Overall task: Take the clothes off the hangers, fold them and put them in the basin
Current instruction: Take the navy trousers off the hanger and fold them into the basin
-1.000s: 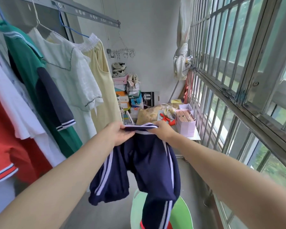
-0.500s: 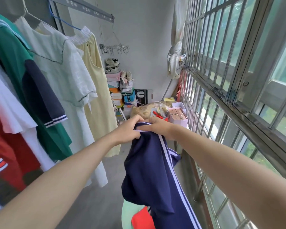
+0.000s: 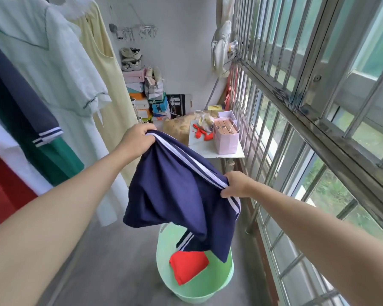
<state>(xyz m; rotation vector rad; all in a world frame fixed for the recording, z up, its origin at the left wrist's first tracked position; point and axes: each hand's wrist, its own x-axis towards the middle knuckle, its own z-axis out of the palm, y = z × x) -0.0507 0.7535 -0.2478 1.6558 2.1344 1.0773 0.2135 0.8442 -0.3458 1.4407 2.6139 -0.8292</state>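
Navy shorts with white side stripes hang folded over between my hands, above a light green basin on the floor. My left hand grips the upper end of the striped edge. Lower and to the right, my right hand pinches the same striped edge. A folded red garment lies inside the basin. On the left hang a green and navy shirt, a pale white dress and a pale yellow dress. Their hangers are out of view.
A barred window runs along the right side. A small white table with a pink paper bag stands ahead. Stacked shoe boxes and shoes fill the far corner. Red and white clothes hang at the far left.
My hands have moved apart along the striped edge, the right one dropping low and to the right. The shorts now hang doubled over the basin, and my view has tilted down.
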